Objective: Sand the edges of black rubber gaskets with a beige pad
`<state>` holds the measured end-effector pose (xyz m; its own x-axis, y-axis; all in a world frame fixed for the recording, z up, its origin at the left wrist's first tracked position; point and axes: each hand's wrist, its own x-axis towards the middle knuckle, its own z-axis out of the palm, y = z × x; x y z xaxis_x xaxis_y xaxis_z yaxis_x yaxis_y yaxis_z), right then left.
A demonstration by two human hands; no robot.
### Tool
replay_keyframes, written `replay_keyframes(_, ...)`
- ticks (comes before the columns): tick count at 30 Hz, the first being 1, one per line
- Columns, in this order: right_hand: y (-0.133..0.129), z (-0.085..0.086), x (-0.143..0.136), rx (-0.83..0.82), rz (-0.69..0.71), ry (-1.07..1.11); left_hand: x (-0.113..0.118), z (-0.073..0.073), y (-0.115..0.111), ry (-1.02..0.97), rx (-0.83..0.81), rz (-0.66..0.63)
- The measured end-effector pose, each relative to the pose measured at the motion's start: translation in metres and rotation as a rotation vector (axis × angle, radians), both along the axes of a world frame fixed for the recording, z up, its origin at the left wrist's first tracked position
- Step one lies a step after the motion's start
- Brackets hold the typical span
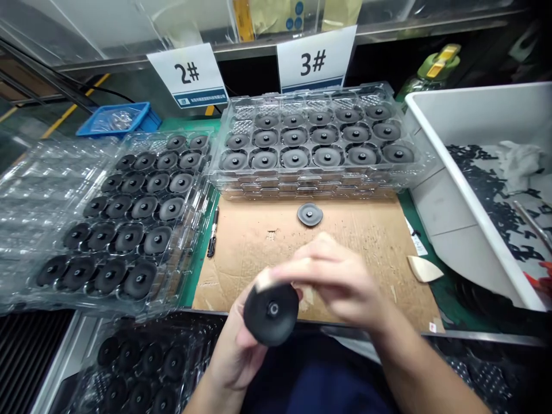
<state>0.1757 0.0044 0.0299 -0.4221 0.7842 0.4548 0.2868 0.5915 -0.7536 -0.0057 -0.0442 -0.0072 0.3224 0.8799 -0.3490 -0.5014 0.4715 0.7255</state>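
My left hand [241,351] is closed on a round black disc [271,313] with a small metal hub in its middle. The disc is tilted, its face towards me, above the front edge of the cardboard. Across its upper rim reaches my right hand [336,282], blurred, with its fingers bent together. A pale tip [264,280] shows where the right fingers meet the rim; whether it is a held piece or a covered fingertip I cannot make out. Another disc [309,214] lies on the cardboard sheet [250,247] beyond my hands.
Clear trays of discs stand at the back [319,178] and left [172,253], with another tray [142,368] lower left. A white bin [457,213] with small black parts is at right. A marker [213,233], a pale wedge-shaped piece [425,268] and a blue basket [149,118] are nearby.
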Motion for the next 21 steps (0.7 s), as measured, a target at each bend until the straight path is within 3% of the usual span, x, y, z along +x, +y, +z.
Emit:
replay_keyframes(4,-0.008,-0.045,0.026,-0.239,-0.243,-0.043,-0.002,0.011,0.007,-0.207,-0.044,0.019)
replay_keyframes(8,-0.029,-0.094,0.023,-0.333,-0.192,-0.141,-0.003,0.010,0.010,-0.276,-0.056,0.016)
replay_keyframes(10,-0.033,-0.099,0.019,-0.342,-0.172,-0.185,-0.002,0.007,0.010,-0.299,-0.035,0.009)
replay_keyframes(12,-0.031,-0.084,0.017,-0.350,-0.210,-0.203,0.000,0.005,0.010,-0.307,-0.022,0.014)
replay_keyframes(16,-0.029,-0.017,0.002,-0.220,-0.434,-0.027,0.005,0.005,0.009,-0.254,-0.071,0.062)
replay_keyframes(18,-0.032,0.012,-0.015,-0.041,-0.308,-0.027,0.006,0.005,0.008,-0.220,-0.117,0.077)
replay_keyframes(21,-0.035,0.030,-0.035,0.045,-0.141,-0.115,0.004,0.004,0.008,-0.177,-0.104,0.129)
